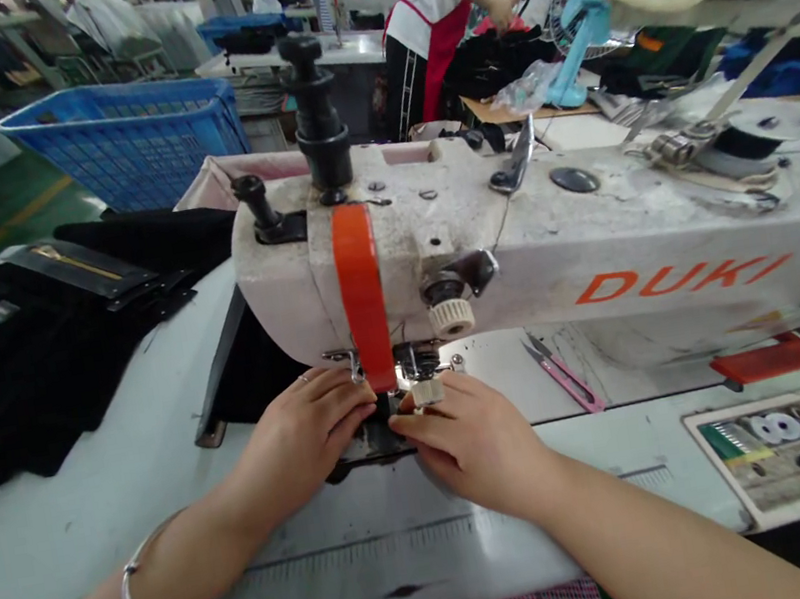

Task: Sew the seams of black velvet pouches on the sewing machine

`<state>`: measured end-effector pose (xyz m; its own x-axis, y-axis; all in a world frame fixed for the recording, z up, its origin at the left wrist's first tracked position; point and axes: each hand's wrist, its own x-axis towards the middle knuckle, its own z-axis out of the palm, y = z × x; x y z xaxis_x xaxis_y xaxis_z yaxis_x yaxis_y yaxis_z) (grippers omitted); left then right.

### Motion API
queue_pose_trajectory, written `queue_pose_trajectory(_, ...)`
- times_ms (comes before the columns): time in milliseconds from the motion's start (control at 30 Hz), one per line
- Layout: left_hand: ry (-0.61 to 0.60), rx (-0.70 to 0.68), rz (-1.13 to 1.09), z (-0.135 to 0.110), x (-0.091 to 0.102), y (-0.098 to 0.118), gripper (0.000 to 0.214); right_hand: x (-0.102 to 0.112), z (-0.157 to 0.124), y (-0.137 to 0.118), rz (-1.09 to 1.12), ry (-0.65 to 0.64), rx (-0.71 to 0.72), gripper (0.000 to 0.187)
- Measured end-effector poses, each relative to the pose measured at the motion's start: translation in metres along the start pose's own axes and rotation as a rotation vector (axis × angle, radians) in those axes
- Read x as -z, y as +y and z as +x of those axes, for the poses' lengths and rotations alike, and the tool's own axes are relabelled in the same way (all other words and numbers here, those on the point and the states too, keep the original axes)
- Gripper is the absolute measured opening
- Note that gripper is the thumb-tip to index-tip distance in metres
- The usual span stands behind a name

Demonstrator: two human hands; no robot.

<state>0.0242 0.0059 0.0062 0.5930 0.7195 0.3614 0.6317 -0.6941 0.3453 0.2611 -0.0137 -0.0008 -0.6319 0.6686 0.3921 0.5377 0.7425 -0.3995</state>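
Observation:
A white industrial sewing machine [550,245] with an orange guard stands on the pale table [84,511]. Under its needle lies a small black fabric piece [373,440]. My left hand [300,437] lies flat on that piece from the left, fingers stretched toward the presser foot. My right hand [472,440] presses on it from the right, fingertips together beside the needle. A silver bangle [147,593] circles my left wrist.
Pink thread snips [564,377] lie right of the needle. Black fabric pieces [35,347] are stacked at the left. A tray of small parts [788,451] is set into the table's right. A blue crate [132,139] and a person in a red apron [447,19] are behind.

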Motion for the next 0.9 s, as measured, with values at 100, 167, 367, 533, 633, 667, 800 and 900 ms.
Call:
queue_pose_trajectory(100, -0.007, -0.065, 0.07, 0.0004, 0.003, 0.0027, 0.027, -0.0001, 0.0001, -0.0006, 0.014, 0.002, -0.009, 0.033)
queue_pose_trajectory(167, -0.003, -0.084, 0.107, 0.0005, 0.0039, 0.0045, 0.028, 0.0004, 0.0001, -0.001, 0.021, 0.008, -0.018, 0.034)
queue_pose_trajectory(367, -0.031, -0.165, 0.21, 0.0, 0.0006, 0.0051, 0.027, 0.0017, -0.0008, -0.0026, 0.046, 0.019, -0.023, 0.026)
queue_pose_trajectory(533, -0.048, -0.148, 0.119, 0.0007, 0.0017, 0.0044, 0.025, -0.0005, -0.0004, -0.0025, 0.007, -0.037, -0.022, 0.032)
queue_pose_trajectory(633, -0.035, -0.172, 0.038, 0.0006, 0.0016, 0.0037, 0.022, -0.0011, -0.0001, -0.0019, 0.012, -0.066, -0.021, 0.032)
queue_pose_trajectory(667, -0.025, -0.184, 0.038, 0.0004, 0.0014, 0.0039, 0.021, -0.0009, -0.0001, -0.0019, 0.015, -0.072, -0.021, 0.031)
queue_pose_trajectory(800, -0.014, -0.221, 0.096, -0.0025, 0.0014, 0.0073, 0.022, 0.0004, 0.0007, -0.0036, 0.021, -0.065, -0.062, 0.028)
queue_pose_trajectory(900, -0.029, -0.221, 0.121, -0.0069, 0.0026, 0.0089, 0.022, 0.0003, 0.0012, -0.0044, 0.006, -0.067, -0.064, 0.029)
